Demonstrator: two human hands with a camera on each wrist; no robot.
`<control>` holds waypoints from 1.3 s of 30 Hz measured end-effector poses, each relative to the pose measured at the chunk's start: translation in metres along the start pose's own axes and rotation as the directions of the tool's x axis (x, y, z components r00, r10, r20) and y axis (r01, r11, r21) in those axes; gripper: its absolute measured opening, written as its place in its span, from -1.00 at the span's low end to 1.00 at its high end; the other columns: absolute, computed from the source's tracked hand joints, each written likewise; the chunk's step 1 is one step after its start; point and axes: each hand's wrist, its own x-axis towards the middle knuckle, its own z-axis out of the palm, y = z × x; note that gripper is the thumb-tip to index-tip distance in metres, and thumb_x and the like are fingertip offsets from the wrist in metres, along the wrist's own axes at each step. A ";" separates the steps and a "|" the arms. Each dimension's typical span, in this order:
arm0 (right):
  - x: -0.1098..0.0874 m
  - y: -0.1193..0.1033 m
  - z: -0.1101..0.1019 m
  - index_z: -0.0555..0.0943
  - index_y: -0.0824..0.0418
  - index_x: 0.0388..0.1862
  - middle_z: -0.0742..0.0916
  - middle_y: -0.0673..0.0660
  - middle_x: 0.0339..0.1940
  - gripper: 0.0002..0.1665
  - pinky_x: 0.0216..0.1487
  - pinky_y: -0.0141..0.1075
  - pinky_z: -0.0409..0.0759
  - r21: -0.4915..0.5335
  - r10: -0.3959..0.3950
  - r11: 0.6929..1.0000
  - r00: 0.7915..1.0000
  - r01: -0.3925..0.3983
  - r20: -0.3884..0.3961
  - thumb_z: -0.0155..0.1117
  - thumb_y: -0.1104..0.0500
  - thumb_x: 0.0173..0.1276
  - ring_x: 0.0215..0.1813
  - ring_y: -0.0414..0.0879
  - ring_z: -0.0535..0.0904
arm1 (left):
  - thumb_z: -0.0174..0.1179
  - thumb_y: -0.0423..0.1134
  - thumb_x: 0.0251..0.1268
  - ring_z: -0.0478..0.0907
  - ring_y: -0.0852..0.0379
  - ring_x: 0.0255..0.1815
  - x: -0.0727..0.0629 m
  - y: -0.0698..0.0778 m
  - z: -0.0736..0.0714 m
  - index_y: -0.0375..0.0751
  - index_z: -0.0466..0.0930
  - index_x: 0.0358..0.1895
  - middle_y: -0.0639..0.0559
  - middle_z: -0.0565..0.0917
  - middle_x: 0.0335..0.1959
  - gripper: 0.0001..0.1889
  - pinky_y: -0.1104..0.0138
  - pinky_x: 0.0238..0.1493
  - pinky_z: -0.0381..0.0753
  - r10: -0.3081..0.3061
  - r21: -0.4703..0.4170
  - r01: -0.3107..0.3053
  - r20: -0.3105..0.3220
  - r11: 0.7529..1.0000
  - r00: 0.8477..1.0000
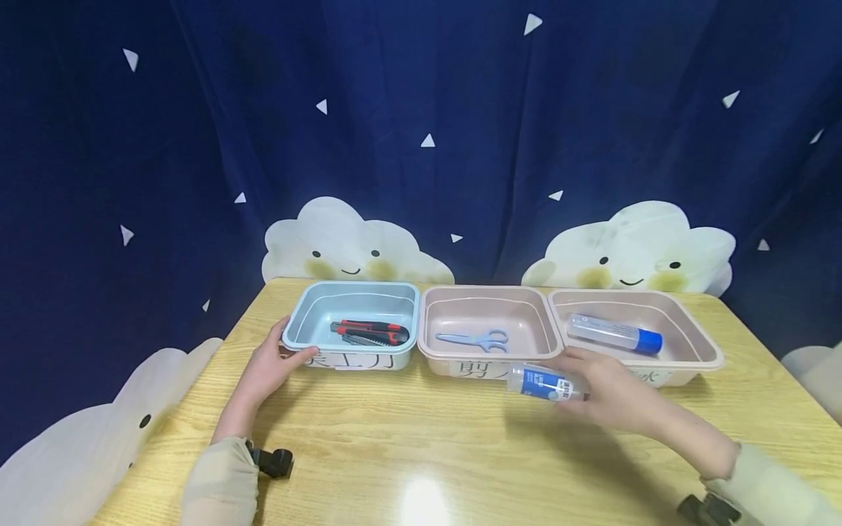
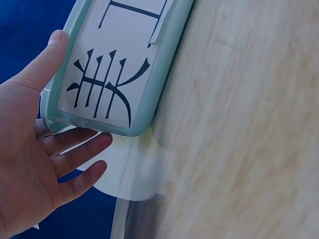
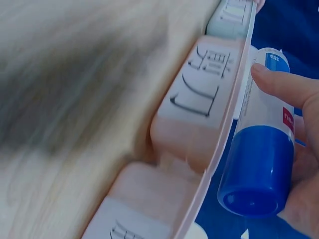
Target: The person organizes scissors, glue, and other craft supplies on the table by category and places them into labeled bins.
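My left hand rests at the near left corner of the light blue bin, its thumb along the front rim. In the left wrist view, the fingers lie loosely extended by the bin's end wall. My right hand grips a clear liquid glue bottle with a blue label, in front of the middle pink bin. The right wrist view shows the bottle's blue cap and the thumb pressed on its side. Inside the right pink bin lies another glue bottle.
Box cutters with red and black handles lie in the blue bin, and blue scissors in the middle one. Labels with large characters cover the bin fronts. The three bins stand side by side along the wooden table's back edge, before a dark blue curtain.
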 end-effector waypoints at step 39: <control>0.000 0.094 -0.023 0.58 0.36 -0.07 0.61 0.30 -0.16 -0.39 -0.17 0.01 0.47 -0.082 0.152 0.984 0.985 -0.159 -0.082 0.51 0.15 -0.15 -0.18 0.11 0.53 | 0.20 0.21 0.03 0.47 -0.14 0.01 -0.001 0.001 -0.001 -0.20 -0.08 0.41 -0.31 0.36 0.20 -0.02 0.03 0.05 0.37 0.000 -0.001 0.000 0.003 1.000 1.000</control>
